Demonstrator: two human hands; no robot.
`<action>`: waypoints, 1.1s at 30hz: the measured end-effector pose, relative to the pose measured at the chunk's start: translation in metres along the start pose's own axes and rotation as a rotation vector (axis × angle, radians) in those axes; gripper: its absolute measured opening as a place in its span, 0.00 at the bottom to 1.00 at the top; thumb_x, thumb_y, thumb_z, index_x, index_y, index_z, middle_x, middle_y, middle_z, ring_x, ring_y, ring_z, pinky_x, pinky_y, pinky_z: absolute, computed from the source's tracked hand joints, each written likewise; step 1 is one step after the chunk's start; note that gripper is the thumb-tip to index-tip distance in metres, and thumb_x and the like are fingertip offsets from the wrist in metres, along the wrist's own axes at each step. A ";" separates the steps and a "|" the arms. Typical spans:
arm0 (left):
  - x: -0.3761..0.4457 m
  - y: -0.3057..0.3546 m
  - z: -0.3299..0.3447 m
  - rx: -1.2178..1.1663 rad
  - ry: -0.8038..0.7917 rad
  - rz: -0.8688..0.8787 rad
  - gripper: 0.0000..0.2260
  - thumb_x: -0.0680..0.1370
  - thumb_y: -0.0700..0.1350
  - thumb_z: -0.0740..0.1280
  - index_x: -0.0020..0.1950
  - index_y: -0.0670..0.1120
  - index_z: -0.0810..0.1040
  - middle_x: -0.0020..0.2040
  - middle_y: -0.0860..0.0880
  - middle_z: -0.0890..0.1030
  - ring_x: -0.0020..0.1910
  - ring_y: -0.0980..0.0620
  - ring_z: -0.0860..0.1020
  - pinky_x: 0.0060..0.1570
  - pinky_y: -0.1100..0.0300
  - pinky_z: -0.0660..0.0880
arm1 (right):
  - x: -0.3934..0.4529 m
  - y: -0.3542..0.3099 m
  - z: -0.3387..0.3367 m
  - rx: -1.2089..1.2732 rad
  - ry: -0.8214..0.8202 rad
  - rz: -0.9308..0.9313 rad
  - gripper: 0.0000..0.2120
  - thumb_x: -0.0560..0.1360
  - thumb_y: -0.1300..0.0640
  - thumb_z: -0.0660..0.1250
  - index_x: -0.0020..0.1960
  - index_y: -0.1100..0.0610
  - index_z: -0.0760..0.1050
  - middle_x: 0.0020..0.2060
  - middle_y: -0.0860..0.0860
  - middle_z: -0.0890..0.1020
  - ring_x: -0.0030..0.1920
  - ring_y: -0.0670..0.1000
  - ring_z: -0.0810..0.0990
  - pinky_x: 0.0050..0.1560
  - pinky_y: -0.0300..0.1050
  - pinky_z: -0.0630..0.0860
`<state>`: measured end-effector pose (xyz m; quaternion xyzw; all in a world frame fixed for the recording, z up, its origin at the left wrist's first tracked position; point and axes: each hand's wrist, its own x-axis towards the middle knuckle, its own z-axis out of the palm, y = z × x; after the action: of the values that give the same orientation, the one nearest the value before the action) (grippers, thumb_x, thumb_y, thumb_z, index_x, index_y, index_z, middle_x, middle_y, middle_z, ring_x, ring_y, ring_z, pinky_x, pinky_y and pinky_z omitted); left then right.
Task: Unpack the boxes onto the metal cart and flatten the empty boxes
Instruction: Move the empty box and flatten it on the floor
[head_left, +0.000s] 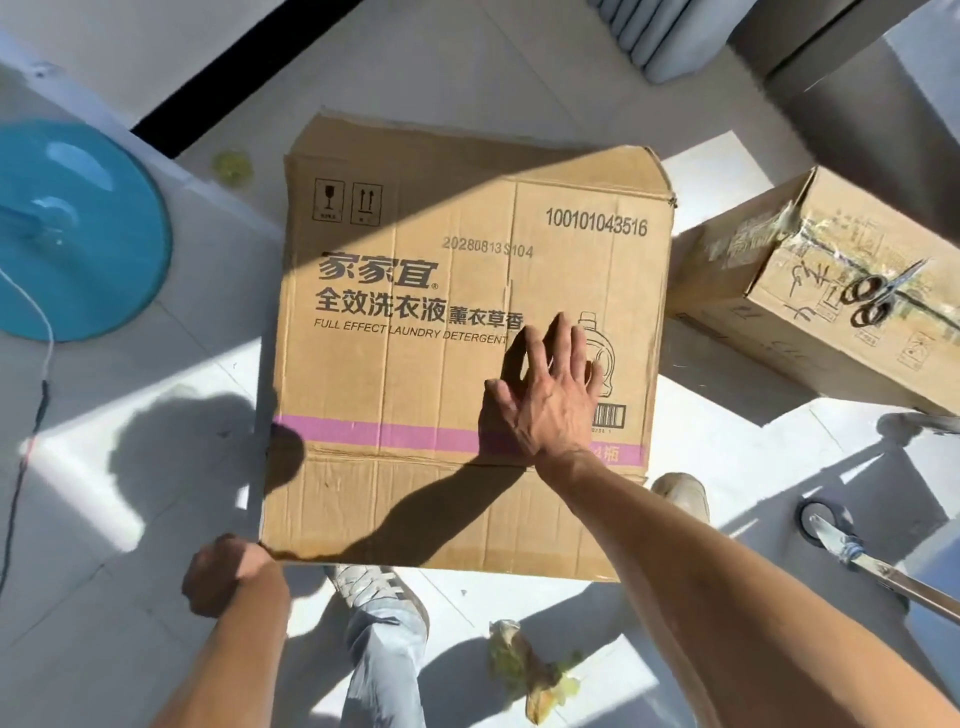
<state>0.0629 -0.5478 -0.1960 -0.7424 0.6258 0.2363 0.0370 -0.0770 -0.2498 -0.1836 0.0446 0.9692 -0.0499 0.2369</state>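
A flattened brown laundry-detergent box (415, 364) with a pink stripe lies in front of me over the pale tiled floor. My right hand (545, 395) presses flat on its printed face, fingers straight and spread. My left hand (223, 577) grips the box's near left corner. A second cardboard box (779, 306), still taped, sits on the floor to the right, with black-handled scissors (878, 296) lying on top. A wheel and metal leg of the cart (841, 540) show at the lower right.
A blue round fan base (72, 228) with a white cord stands at the left. Crumpled tape scraps (530, 670) lie by my feet, another scrap (231, 166) beyond the box. My shoes (379, 587) stand just under the box's near edge. A grey radiator (654, 31) is at the top.
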 end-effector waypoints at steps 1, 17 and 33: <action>0.000 0.004 -0.008 0.044 0.035 0.053 0.18 0.81 0.40 0.56 0.65 0.31 0.73 0.64 0.31 0.74 0.63 0.34 0.73 0.62 0.48 0.67 | 0.000 0.005 0.004 -0.005 0.000 0.053 0.36 0.77 0.34 0.54 0.78 0.47 0.48 0.79 0.55 0.43 0.78 0.57 0.42 0.74 0.62 0.48; -0.159 0.037 0.079 0.385 -0.760 0.554 0.36 0.80 0.60 0.59 0.79 0.54 0.39 0.78 0.44 0.59 0.74 0.39 0.63 0.70 0.44 0.62 | 0.000 0.058 0.006 0.124 -0.213 0.511 0.30 0.79 0.44 0.55 0.76 0.59 0.56 0.76 0.64 0.53 0.74 0.63 0.57 0.72 0.62 0.56; -0.118 -0.001 0.088 -0.100 -0.809 0.427 0.22 0.79 0.47 0.62 0.71 0.65 0.68 0.72 0.51 0.71 0.65 0.48 0.74 0.60 0.59 0.73 | -0.026 -0.023 0.037 0.134 -0.034 -0.364 0.37 0.76 0.32 0.50 0.78 0.52 0.54 0.78 0.60 0.45 0.78 0.60 0.45 0.75 0.60 0.45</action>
<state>0.0245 -0.4091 -0.2274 -0.4458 0.6879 0.5394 0.1927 -0.0397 -0.2789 -0.2028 -0.1166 0.9515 -0.1574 0.2370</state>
